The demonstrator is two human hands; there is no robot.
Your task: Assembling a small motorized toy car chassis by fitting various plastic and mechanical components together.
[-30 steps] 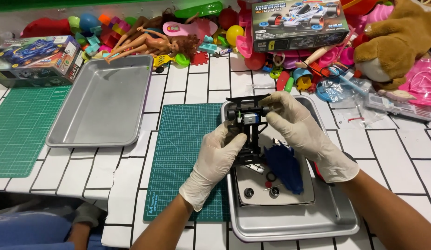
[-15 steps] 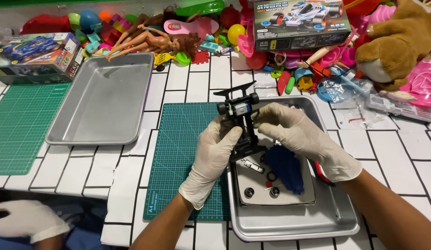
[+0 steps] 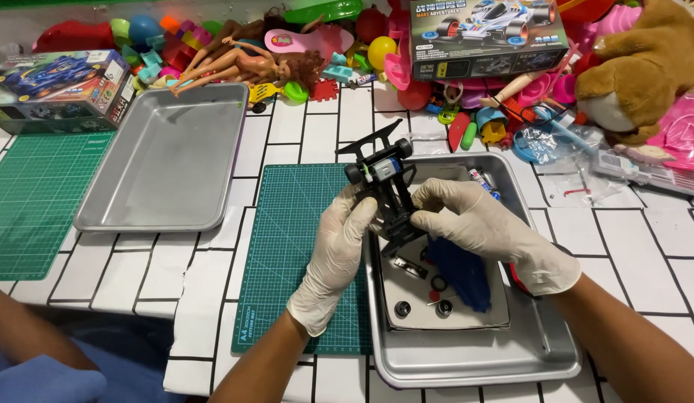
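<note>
You are holding a black toy car chassis [image 3: 388, 195] up over the near metal tray [image 3: 541, 351], tilted so its rear wing is pointing up and away from you. Your left hand [image 3: 336, 257], in a pale glove, is gripping the chassis from the left side, its fingers pressed against the frame's lower half. Your right hand [image 3: 485, 227], gloved the same way, is closing on the chassis from the right, thumb and fingers pinching the middle of the frame. Both grips are shut around the chassis, so it is hanging clear of the tray, just above the tray's far left corner.

In the tray below your hands a white sheet [image 3: 451, 313] is lying flat, and a blue car body shell [image 3: 463, 272] is resting on it, just beside your right wrist. Small black wheels [image 3: 403, 307] are sitting on the sheet nearer to you.

A green cutting mat [image 3: 295, 246] is lying on the white tiled table [image 3: 645, 246], touching the tray's left edge and passing under your left forearm. A second metal tray [image 3: 168, 157] is sitting further left, with another green mat [image 3: 30, 194] beside it. Along the far edge of the table, a doll [image 3: 242, 67], a boxed model car kit [image 3: 485, 33] and a brown plush animal [image 3: 645, 67] are lying among heaped toys.
</note>
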